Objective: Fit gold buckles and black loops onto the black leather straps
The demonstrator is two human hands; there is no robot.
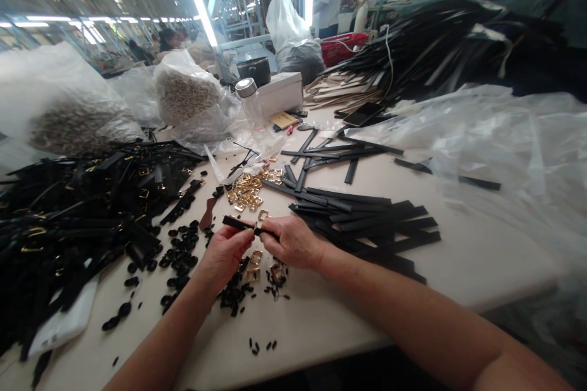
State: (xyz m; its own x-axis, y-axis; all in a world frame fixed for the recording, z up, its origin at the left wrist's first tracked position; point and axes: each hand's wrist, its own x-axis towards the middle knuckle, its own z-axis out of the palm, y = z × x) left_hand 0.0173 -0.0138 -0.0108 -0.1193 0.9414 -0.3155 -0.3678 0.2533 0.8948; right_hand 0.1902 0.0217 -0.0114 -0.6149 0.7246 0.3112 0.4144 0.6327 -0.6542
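Note:
Between my two hands runs a short black strap (236, 222) with a bit of gold metal at its middle, probably part of a buckle. My left hand (224, 255) is closed on the strap's left part, thumb on top. My right hand (292, 241) pinches its right part close to the metal. Just beyond my fingers lie loose gold buckles (247, 188). Under and in front of the hands are a few more gold buckles (254, 273) among small black pieces (232, 298). Black strips (367, 214) are stacked right of my right hand.
A heap of black straps with buckles (82, 208) covers the left side, with round black pieces (183, 250) beside it. Behind stand filled plastic bags (186, 95), a glass bottle (251, 107) and a white box (280, 93). Clear plastic sheeting (513, 153) lies at right.

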